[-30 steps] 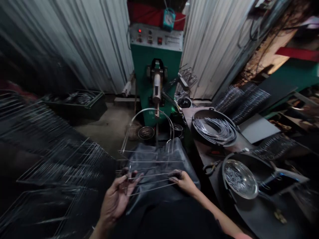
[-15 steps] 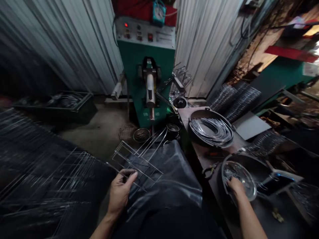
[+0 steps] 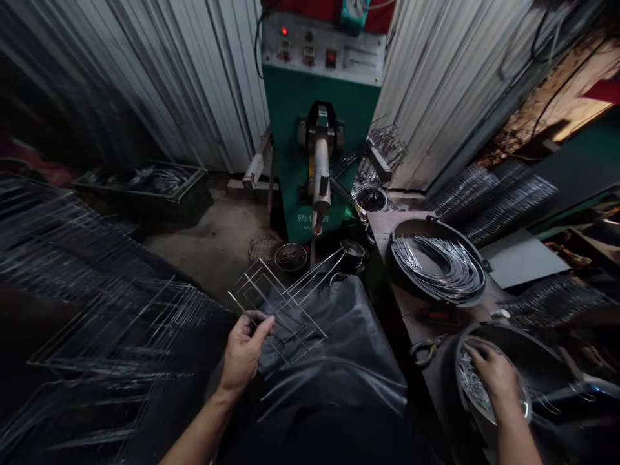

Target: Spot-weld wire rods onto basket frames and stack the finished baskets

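A flat wire grid point(image 3: 290, 310) with long wires running out to the upper right lies above the dark apron point(image 3: 339, 374) on my lap. At its near left edge, my left hand point(image 3: 245, 349) is closed, pinching the wire between thumb and fingers. On the right, my right hand point(image 3: 498, 378) reaches into a round metal bowl point(image 3: 524, 403) of small shiny metal pieces point(image 3: 472, 381). Its fingers are bent down among the pieces, and whatever they grip is too small to make out. The bowl sits inside a larger dark pan point(image 3: 513, 332).
Ahead stands a green machine point(image 3: 285, 123) with a metal arm point(image 3: 321, 168). A pan of coiled wires point(image 3: 436, 268) and pliers point(image 3: 426, 351) rest on the right bench. Stacked wire racks point(image 3: 145, 323) fill the left. A bowl point(image 3: 290, 257) stands on the floor.
The view has swung left, so everything sits further right in the picture. My left hand keeps its hold on the wire grid. My right hand stays at the bowl, with its fingers showing more clearly.
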{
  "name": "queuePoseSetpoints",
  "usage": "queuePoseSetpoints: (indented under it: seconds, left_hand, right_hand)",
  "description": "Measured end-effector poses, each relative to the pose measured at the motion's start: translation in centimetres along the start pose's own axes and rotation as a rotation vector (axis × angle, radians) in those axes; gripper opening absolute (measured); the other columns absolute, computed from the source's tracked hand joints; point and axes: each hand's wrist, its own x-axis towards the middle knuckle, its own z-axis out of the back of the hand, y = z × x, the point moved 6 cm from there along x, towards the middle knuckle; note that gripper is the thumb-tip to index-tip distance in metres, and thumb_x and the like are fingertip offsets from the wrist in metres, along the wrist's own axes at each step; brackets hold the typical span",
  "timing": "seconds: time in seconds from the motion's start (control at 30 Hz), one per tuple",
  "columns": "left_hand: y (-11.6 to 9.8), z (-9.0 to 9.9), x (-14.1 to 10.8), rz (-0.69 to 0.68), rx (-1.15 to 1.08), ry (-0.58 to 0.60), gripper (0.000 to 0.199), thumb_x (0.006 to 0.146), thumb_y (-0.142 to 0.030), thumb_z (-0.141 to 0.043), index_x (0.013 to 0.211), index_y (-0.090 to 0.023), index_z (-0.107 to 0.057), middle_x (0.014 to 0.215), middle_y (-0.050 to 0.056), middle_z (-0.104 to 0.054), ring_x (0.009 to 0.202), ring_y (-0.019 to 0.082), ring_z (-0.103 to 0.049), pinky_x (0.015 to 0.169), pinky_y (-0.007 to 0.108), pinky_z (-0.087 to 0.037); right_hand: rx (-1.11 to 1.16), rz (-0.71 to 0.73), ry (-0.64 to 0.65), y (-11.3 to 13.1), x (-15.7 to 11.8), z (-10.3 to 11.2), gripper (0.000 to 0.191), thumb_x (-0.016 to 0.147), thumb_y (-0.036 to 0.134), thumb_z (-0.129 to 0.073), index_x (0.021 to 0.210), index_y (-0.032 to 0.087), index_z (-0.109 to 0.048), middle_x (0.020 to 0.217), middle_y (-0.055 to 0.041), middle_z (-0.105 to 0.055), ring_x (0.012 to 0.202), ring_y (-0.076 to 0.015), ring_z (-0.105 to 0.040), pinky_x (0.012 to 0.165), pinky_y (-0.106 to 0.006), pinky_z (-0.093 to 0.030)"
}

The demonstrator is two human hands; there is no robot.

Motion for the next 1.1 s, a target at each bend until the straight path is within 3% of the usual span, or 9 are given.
queuePoseSetpoints:
  seconds: [0.1,0.2,0.27,0.37,0.47,0.67,0.87,1.1]
  left_hand:
    - [-0.9,-1.3,0.8,-0.038,-0.008,0.029,0.020,0.069,-0.034,-0.068,0.072,-0.018,-0.056,0.064,-0.002,-0.056,0.061,0.011,-0.051,0.061,0.023,-0.041]
    - [-1.6,-2.5,0.7,-0.072,-0.026,0.034,0.020,0.071,-0.034,-0.067,0.072,-0.018,-0.056,0.064,-0.002,-0.056,0.061,0.011,-0.050,0.061,0.023,-0.041]
    - [-1.6,-2.9,0.4,-0.075,-0.034,0.014,0.020,0.071,-0.034,-0.067,0.071,-0.018,-0.055,0.064,-0.003,-0.056,0.062,0.011,-0.051,0.061,0.023,-0.041]
    - [-1.2,-2.9,-0.1,-0.065,-0.051,-0.041,0.021,0.070,-0.035,-0.067,0.072,-0.018,-0.056,0.065,-0.002,-0.057,0.062,0.011,-0.052,0.061,0.023,-0.041]
    - [-0.3,-2.5,-0.3,-0.057,-0.060,-0.080,0.022,0.070,-0.036,-0.067,0.073,-0.018,-0.056,0.066,-0.001,-0.057,0.062,0.012,-0.051,0.062,0.024,-0.041]
    - [1.1,-2.6,0.0,-0.029,-0.048,-0.062,0.022,0.069,-0.038,-0.068,0.072,-0.018,-0.056,0.065,-0.002,-0.057,0.062,0.012,-0.051,0.062,0.025,-0.041]
    - [1.6,-3.1,0.5,0.007,0.013,0.017,0.026,0.069,-0.043,-0.066,0.069,-0.019,-0.056,0.063,-0.001,-0.055,0.061,0.013,-0.049,0.061,0.025,-0.040]
    - [3.0,-2.1,1.9,0.077,0.071,0.089,0.025,0.071,-0.042,-0.065,0.071,-0.019,-0.055,0.063,-0.002,-0.055,0.061,0.013,-0.050,0.061,0.023,-0.039]
  right_hand:
    - [0.359,0.281,0.141,11.7,-1.9,-0.5,0.031,0.065,0.052,-0.055,0.069,0.022,-0.064,0.073,-0.0105,-0.066,0.071,-0.0251,-0.060,0.067,-0.036,-0.043]
    - [0.588,0.520,0.318,22.8,-4.5,-2.4,0.035,0.069,0.052,-0.056,0.069,0.018,-0.064,0.067,-0.0044,-0.064,0.064,-0.0187,-0.056,0.061,-0.029,-0.042]
    - [0.688,0.598,0.450,28.2,-5.9,-4.1,0.033,0.070,0.050,-0.057,0.065,0.017,-0.062,0.060,-0.0010,-0.059,0.056,-0.0143,-0.051,0.055,-0.026,-0.039]
    - [0.841,0.612,0.627,33.0,-7.2,-6.7,0.035,0.071,0.051,-0.058,0.059,0.017,-0.056,0.048,0.0034,-0.050,0.046,-0.0100,-0.043,0.047,-0.023,-0.033]
    - [1.004,0.581,0.706,34.9,-7.6,-8.5,0.038,0.071,0.051,-0.059,0.056,0.018,-0.052,0.047,0.0044,-0.048,0.044,-0.0087,-0.042,0.045,-0.022,-0.032]
    - [1.185,0.461,0.712,35.3,-8.1,-10.7,0.037,0.071,0.052,-0.060,0.058,0.018,-0.051,0.048,0.0037,-0.049,0.044,-0.0095,-0.043,0.046,-0.023,-0.035]
    - [1.217,0.434,0.709,35.7,-7.7,-11.4,0.036,0.070,0.052,-0.060,0.059,0.019,-0.051,0.050,0.0036,-0.048,0.046,-0.0094,-0.043,0.045,-0.023,-0.036]
    - [1.273,0.361,0.803,36.6,-7.3,-13.2,0.033,0.068,0.048,-0.064,0.062,0.018,-0.053,0.053,0.0038,-0.048,0.047,-0.0085,-0.044,0.046,-0.022,-0.036]
